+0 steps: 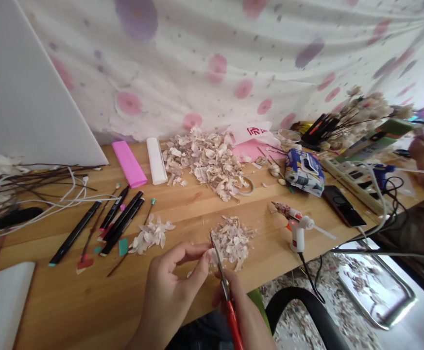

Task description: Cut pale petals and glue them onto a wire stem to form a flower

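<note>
Scissors point(225, 286) reached over the near edge of the tabletop point(188, 218), red handles nearest, their long axis running away and slightly left, tips toward the far edge. The right hand point(246, 311) curled around the handles; the left hand point(175, 282), fingers angled rightward, pinched a pale petal point(212, 257) beside the blades. Beyond lay a petal pile point(233, 240).

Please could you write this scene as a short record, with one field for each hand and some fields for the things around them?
Left hand: pinches a small pale piece
Right hand: holds red-handled scissors, blades beside the piece
Just beyond the hands: small pile of pale scraps
Back of table: larger scrap pile, pink pack, white pack
Left side: black markers
Right side: glue gun, phone
Far right: another person's hand
</note>
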{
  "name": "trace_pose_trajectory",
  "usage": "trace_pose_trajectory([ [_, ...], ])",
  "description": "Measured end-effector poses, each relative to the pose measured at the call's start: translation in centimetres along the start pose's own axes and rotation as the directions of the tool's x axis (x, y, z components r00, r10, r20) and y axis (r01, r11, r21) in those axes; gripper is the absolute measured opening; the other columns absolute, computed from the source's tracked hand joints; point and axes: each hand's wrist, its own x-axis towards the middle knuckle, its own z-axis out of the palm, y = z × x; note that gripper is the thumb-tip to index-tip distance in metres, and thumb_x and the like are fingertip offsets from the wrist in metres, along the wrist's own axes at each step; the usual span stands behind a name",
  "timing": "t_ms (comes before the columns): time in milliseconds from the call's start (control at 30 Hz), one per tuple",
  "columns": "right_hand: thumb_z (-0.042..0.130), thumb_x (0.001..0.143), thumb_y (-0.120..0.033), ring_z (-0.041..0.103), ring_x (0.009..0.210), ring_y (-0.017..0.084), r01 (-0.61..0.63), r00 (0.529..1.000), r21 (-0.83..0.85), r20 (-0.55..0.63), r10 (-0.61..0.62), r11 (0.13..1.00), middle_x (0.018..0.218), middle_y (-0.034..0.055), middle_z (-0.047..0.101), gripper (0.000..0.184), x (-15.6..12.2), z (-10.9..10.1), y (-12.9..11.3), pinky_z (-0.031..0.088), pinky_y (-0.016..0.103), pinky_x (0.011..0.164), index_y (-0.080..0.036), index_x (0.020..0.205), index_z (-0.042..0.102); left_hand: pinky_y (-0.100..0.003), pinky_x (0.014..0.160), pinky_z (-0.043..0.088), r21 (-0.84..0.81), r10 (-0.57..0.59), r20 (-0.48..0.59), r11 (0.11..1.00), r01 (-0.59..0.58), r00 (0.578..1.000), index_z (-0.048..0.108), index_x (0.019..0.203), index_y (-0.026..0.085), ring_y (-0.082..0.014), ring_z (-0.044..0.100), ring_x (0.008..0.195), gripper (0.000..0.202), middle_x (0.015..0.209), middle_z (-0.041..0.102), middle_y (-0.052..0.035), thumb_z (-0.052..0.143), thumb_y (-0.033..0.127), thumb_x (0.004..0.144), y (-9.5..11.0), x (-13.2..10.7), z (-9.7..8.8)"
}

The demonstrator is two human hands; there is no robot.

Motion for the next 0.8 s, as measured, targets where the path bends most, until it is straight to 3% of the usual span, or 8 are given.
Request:
trace_pose_trajectory([
  [233, 0.040, 0.067, -0.100, 0.068, 0.068, 0.028, 0.012, 1.000, 0.013, -0.020, -0.012, 1.000, 0.079, 0.0062, 0.071, 0.104, -0.6, -0.1, 0.3, 0.051, 0.032, 0.064, -0.022, 0.134, 0.051, -0.023, 0.072, 0.060, -0.036, -0.096, 0.096, 0.994, 0.100, 0.991, 0.076, 0.073, 0.022, -0.0197, 0.077, 0.077, 0.014, 0.078, 0.081, -0.0033, 0.070, 0.032, 0.079, 0.5, 0.8, -0.5],
  [400, 0.043, 0.062, -0.102, 0.058, 0.056, 0.020, 0.012, 0.999, 0.041, -0.053, -0.010, 0.999, 0.063, -0.0002, 0.061, 0.101, -0.5, 0.0, 0.1, 0.043, 0.025, 0.050, -0.024, 0.126, 0.057, -0.021, 0.068, 0.058, -0.036, -0.105, 0.139, 0.993, 0.111, 0.985, 0.075, 0.074, 0.022, -0.0166, 0.074, 0.071, 0.016, 0.072, 0.079, -0.0004, 0.070, 0.034, 0.081, 0.8, 1.1, -0.6],
  [633, 0.039, 0.065, -0.102, 0.046, 0.053, 0.015, 0.019, 0.996, -0.001, -0.083, -0.019, 1.000, 0.060, -0.0027, 0.056, 0.098, -0.7, -0.3, 0.7, 0.036, 0.025, 0.050, -0.021, 0.117, 0.060, -0.018, 0.067, 0.053, 0.016, -0.012, 0.170, 1.000, 0.009, 0.985, 0.073, 0.075, 0.022, -0.0135, 0.071, 0.072, 0.020, 0.074, 0.076, 0.0021, 0.066, 0.034, 0.088, 0.6, 1.0, -0.7],
  [800, 0.039, 0.060, -0.104, 0.041, 0.055, 0.014, -0.019, 0.999, -0.075, -0.051, 0.015, 0.997, 0.062, -0.0045, 0.053, 0.103, -0.8, -0.8, 0.4, 0.033, 0.026, 0.053, -0.020, 0.117, 0.060, -0.019, 0.069, 0.052, 0.019, -0.010, 0.222, 1.000, 0.006, 0.975, 0.071, 0.077, 0.022, -0.0139, 0.071, 0.075, 0.020, 0.076, 0.076, 0.0019, 0.063, 0.034, 0.091, 0.6, 1.1, -1.0],
])
